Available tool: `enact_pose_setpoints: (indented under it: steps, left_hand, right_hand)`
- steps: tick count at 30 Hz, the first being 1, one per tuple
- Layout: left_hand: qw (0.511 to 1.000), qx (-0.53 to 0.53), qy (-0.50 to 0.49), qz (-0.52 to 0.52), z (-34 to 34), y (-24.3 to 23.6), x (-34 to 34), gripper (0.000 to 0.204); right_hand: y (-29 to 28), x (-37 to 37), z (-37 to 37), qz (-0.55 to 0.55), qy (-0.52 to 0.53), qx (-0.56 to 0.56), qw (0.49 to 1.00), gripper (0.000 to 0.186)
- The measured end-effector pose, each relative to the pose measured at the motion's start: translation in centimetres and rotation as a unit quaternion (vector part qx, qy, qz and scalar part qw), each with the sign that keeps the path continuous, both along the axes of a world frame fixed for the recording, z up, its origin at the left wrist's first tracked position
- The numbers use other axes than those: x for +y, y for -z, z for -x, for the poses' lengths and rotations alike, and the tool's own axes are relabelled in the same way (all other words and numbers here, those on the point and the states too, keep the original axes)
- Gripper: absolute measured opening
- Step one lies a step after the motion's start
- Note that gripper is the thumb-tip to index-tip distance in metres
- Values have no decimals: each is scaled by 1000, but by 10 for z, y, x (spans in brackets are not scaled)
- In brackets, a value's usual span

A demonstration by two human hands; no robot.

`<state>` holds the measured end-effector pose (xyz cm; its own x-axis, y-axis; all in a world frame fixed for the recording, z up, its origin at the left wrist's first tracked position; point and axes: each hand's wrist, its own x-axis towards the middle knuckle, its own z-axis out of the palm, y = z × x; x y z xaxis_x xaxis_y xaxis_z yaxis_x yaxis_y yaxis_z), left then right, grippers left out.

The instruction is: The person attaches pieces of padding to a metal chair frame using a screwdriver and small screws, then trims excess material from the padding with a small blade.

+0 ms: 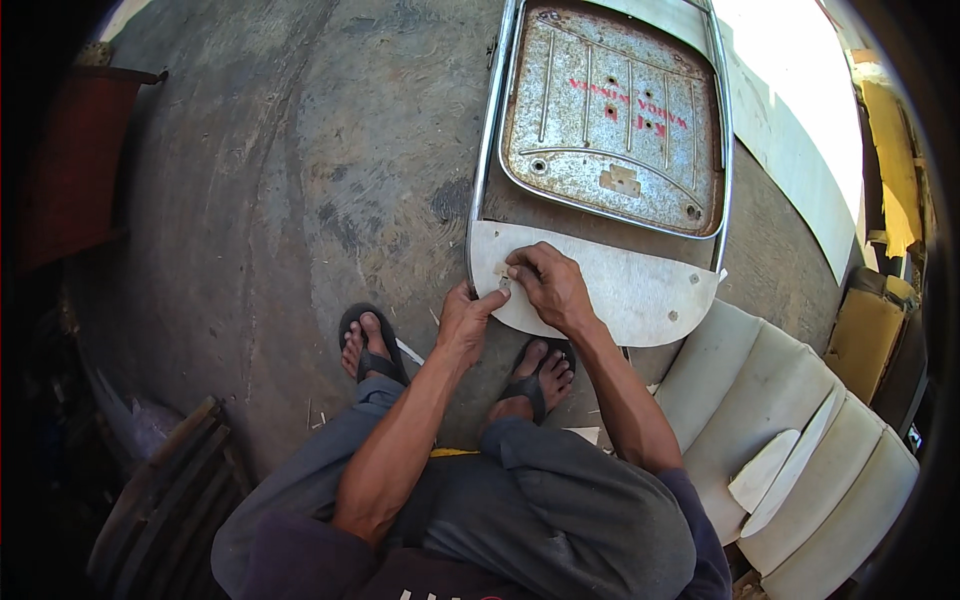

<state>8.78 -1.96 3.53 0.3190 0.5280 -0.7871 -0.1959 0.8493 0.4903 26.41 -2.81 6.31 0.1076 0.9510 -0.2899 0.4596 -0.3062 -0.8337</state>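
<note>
A folding chair's chrome tube frame [484, 150] lies on the floor in front of me. Across its near end is a pale, round-cornered backrest board [600, 285] with small metal fittings near its ends. My left hand [468, 318] grips the board's left edge, its thumb pressed on top beside a small metal plate [505, 284]. Just above that plate, my right hand [552, 285] has its thumb and forefinger pinched together at the board's surface. Whatever lies between those fingertips is too small to make out.
Within the frame sits a rusty metal seat pan [610, 130]. Cream padded cushions [745, 390] lie at the right with pale cut pieces [765, 475] on them. A white sheet [800, 130] stretches along the far right. At left are a red container [75, 160] and dark wooden slats [165, 500].
</note>
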Motion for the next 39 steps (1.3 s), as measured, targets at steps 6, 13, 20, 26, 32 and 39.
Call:
enact_pose_setpoints:
  steps: [6, 13, 20, 26, 32, 39]
  left_hand:
    - [999, -36, 1, 14, 4, 4, 2, 42]
    - [999, -15, 29, 1, 7, 9, 6, 39]
    - [998, -1, 58, -18, 7, 7, 11, 36]
    - [998, 20, 65, -4, 6, -1, 13, 39]
    - [996, 19, 86, -14, 10, -4, 13, 41]
    - [994, 8, 91, -55, 10, -3, 6, 46]
  right_hand:
    - [-2, 1, 8, 19, 48, -2, 999, 18]
    - [0, 3, 3, 1, 12, 6, 1000, 18]
    - [2, 5, -3, -42, -59, -2, 997, 15]
    - [0, 5, -2, 11, -6, 24, 1000, 15]
    - [15, -32, -15, 132, 213, 204, 947, 22]
    - [8, -45, -5, 143, 234, 194, 942, 26]
